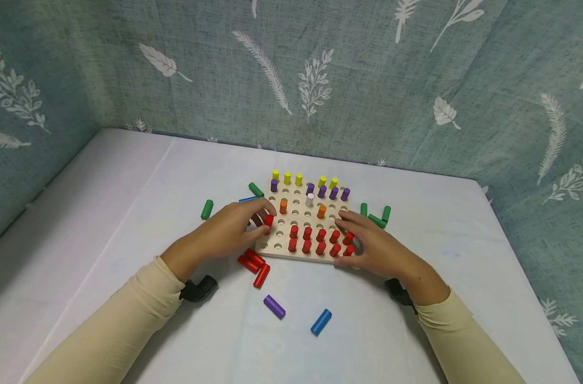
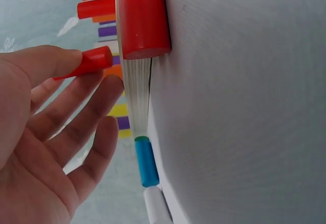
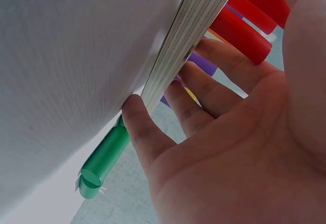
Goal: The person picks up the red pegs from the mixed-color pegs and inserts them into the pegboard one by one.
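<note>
A pale wooden pegboard [image 1: 284, 254] with rows of holes lies on the table between both hands. My left hand [image 1: 231, 229] pinches a red peg [image 2: 99, 60] between thumb and fingers, over the board's left side. Along the board's right edge, my right hand [image 1: 380, 245] rests its outstretched fingers, the thumb near the front corner. Two rows of red pegs [image 1: 307, 240] stand at the board's front right. Farther back stand yellow pegs [image 1: 287, 177], purple pegs [image 1: 322, 191], two orange pegs [image 1: 283, 206] and one white peg [image 1: 309, 200].
Loose red pegs [image 1: 261, 276] lie at the board's front left. Nearer to me lie a purple peg [image 1: 274, 306] and a blue peg [image 1: 321, 322]. Green pegs [image 1: 386, 214] are scattered right of the board, with others [image 1: 207, 209] at its left. A patterned curtain [image 1: 368, 96] hangs behind the table.
</note>
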Motion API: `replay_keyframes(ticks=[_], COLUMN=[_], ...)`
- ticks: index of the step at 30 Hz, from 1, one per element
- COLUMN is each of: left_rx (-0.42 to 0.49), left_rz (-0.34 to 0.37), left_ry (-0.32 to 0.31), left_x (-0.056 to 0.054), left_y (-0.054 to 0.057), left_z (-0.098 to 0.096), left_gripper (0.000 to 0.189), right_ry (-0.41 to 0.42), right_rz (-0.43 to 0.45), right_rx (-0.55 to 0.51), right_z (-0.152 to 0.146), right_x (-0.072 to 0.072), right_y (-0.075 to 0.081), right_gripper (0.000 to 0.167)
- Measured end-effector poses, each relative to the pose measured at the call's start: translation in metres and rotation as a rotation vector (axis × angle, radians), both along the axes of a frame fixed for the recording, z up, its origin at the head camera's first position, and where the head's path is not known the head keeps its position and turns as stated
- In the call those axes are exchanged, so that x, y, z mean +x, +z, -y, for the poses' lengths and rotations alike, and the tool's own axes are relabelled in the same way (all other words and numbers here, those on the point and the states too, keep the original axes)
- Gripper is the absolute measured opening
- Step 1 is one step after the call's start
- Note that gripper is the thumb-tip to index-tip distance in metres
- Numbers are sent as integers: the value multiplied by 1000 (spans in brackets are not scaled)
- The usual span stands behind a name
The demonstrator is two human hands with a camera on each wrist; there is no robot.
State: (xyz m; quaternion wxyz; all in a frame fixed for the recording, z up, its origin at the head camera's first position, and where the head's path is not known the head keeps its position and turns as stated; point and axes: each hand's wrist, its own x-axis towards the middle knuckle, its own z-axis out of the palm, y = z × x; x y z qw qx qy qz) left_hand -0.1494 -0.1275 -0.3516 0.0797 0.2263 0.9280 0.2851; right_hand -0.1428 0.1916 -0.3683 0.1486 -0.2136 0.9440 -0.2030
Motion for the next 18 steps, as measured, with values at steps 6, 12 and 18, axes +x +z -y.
replay_keyframes(ticks=[6,12,18], left_rx=[-19,-27,-50], left_rz=[-16,-71,-75], left_ry=[18,28,40], left_x=[0,2,4], left_y=[-2,-1,1], left_z=[-1,-3,-6], left_gripper=[32,32,33], right_ry=[-2,-2,7], right_rz=[7,-10,4], right_rx=[-9,-5,-11], right_z=[-1,-2,-2], right_x=[0,-1,-1], right_y=[-1,0,1], right_gripper=[91,91,91])
